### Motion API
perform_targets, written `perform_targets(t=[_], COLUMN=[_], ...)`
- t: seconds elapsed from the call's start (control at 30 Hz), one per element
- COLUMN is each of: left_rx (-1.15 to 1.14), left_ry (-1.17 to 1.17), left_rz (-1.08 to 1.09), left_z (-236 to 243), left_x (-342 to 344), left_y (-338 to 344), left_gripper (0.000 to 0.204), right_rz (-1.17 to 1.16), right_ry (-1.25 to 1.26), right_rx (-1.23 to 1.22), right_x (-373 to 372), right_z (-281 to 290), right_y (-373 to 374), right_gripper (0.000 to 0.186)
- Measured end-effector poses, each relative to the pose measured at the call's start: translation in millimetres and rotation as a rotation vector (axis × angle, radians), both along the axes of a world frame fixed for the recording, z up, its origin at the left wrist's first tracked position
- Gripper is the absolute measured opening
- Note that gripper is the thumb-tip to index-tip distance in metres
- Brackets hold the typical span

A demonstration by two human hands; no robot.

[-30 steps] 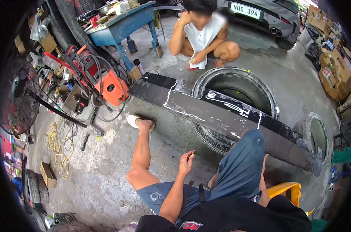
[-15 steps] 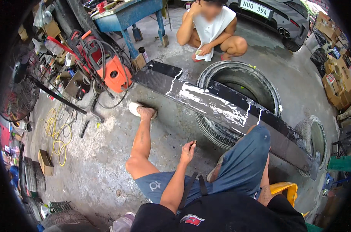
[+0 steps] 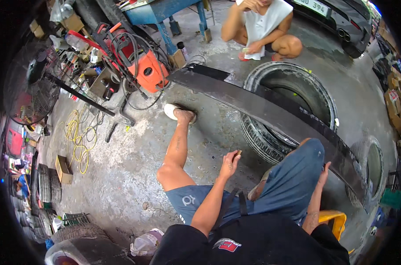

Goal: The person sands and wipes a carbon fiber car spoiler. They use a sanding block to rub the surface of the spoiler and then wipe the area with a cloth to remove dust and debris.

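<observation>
My left hand (image 3: 231,161) is closed round a small tan piece (image 3: 239,153), too small to identify, below the panel's middle. My right hand (image 3: 323,173), beside my bent knee, grips the lower edge of a long dark panel (image 3: 227,95), its fingertips partly hidden. The panel has a black strip along its far side and lies slanting across a large tire (image 3: 286,70); its right end reaches over a second tire (image 3: 374,157).
A person (image 3: 262,31) squats beyond the panel. An orange pressure washer (image 3: 145,75), blue table (image 3: 160,13), standing fan (image 3: 26,92) and yellow cord (image 3: 81,145) are left; a grey car (image 3: 355,31) and boxes (image 3: 394,106) right; a yellow plastic object (image 3: 335,225) sits near my right forearm.
The view has shifted, moving the scene rightward in frame. My right hand shows higher along the panel's edge. White streaks seen on the panel earlier now barely show.
</observation>
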State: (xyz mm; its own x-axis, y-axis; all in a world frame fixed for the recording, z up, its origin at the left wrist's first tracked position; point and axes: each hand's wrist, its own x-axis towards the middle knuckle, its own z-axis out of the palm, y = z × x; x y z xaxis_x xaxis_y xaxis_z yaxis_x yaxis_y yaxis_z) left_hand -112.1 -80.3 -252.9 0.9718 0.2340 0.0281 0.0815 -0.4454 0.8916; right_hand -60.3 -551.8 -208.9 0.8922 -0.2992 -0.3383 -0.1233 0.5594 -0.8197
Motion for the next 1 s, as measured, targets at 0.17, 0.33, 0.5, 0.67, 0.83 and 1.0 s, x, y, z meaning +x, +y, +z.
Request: perform_targets(t=[0.17, 0.33, 0.5, 0.67, 0.83, 1.0], left_rx=[-0.082, 0.303, 0.215, 0.089, -0.070, 0.033], left_ry=[-0.132, -0.152, -0.095, -0.108, -0.010, 0.084], left_rz=[0.010, -0.497, -0.453, -0.401, -0.231, -0.240], left_z=[66.8, 145.0, 124.1, 103.9, 72.9, 62.1], left_x=[14.6, 22.8, 6.0, 0.8, -21.6, -22.2], left_y=[-12.6, -28.2, -22.4, -26.2, -2.0, -3.1], left_gripper=[0.045, 0.067, 0.071, 0.074, 0.080, 0.077], right_rz=[-0.093, -0.130, -0.252, -0.246, -0.083, -0.001], right_ry=[-0.010, -0.119, -0.138, -0.065, 0.074, 0.143], right_rx=[0.060, 0.020, 0.068, 0.108, -0.087, 0.135], right_x=[0.6, 24.4, 36.4, 34.6, 26.6, -1.1], right_z=[33.3, 31.0, 54.8, 58.0, 63.4, 29.3], right_y=[-6.1, -25.3, -13.0, -41.8, 8.7, 31.5], right_gripper=[0.053, 0.051, 0.042, 0.047, 0.039, 0.057])
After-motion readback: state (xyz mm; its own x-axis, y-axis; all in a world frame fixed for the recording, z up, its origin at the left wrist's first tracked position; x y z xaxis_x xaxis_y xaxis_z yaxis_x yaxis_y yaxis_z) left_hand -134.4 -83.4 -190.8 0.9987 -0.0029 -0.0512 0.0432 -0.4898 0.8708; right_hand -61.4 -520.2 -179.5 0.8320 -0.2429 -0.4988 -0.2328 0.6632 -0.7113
